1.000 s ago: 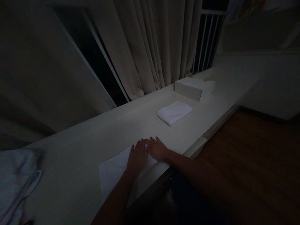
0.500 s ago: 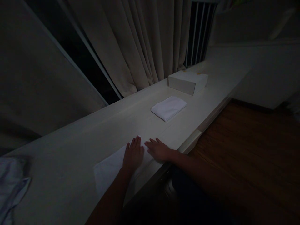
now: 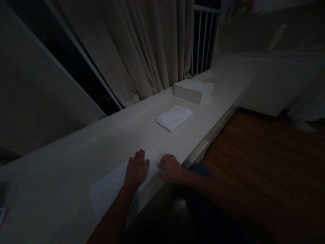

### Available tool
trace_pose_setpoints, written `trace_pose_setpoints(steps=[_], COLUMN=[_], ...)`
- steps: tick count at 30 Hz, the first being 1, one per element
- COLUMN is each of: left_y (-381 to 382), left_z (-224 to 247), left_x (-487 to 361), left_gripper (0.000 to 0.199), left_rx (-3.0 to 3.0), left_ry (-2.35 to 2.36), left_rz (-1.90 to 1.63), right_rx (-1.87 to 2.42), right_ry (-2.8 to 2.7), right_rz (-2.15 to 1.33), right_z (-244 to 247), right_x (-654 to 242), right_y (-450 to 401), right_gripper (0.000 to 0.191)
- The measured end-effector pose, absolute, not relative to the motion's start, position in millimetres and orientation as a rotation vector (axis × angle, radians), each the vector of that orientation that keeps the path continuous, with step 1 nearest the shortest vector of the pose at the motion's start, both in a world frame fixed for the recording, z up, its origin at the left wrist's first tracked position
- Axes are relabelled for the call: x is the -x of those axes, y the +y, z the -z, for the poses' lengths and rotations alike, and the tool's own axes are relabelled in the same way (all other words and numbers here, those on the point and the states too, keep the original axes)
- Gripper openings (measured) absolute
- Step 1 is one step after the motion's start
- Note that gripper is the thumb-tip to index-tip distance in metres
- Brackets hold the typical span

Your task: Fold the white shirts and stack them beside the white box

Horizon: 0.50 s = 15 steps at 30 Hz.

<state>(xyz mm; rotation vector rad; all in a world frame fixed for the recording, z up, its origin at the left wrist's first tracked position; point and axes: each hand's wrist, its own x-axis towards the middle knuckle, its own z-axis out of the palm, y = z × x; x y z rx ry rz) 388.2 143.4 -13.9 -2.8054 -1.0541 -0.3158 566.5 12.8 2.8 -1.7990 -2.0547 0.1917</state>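
Note:
A white cloth (image 3: 109, 188) lies flat and folded along the near edge of the long white surface. My left hand (image 3: 137, 169) rests palm down on it, fingers stretched out towards its far edge. At the cloth's right end is my right hand (image 3: 170, 167), its fingers curled in and closed on the corner; the fingertips are partly hidden. Farther along lies a second white cloth (image 3: 174, 118), folded into a neat flat packet, apart from both hands.
A white box (image 3: 188, 93) stands beyond the folded packet. Beige curtains (image 3: 147, 51) hang along the back edge. An open drawer (image 3: 200, 152) juts out at the front, above the wooden floor (image 3: 243, 145). The room is dim.
My right hand has gone from spread fingers to curled ones at the cloth's right end. My left hand stays flat on the cloth. The view has shifted rightward.

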Motion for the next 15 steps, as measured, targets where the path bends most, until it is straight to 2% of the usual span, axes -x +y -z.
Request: trace_pose_setpoints(steps=[9,15], left_y=[150,149], left_z=[24,26], left_x=[-385,-384], left_gripper=[0.076,0.081], left_rx=[2.813,2.818], left_ry=[-1.117,-1.119], left_rz=[0.300,0.320], right_rx=[1.984,2.073], right_ry=[-1.955,-1.866], right_rz=[-0.195,-0.195], right_z=[6,9], right_x=[-543,-530], right_y=[17,20], right_gripper=[0.022,0.023])
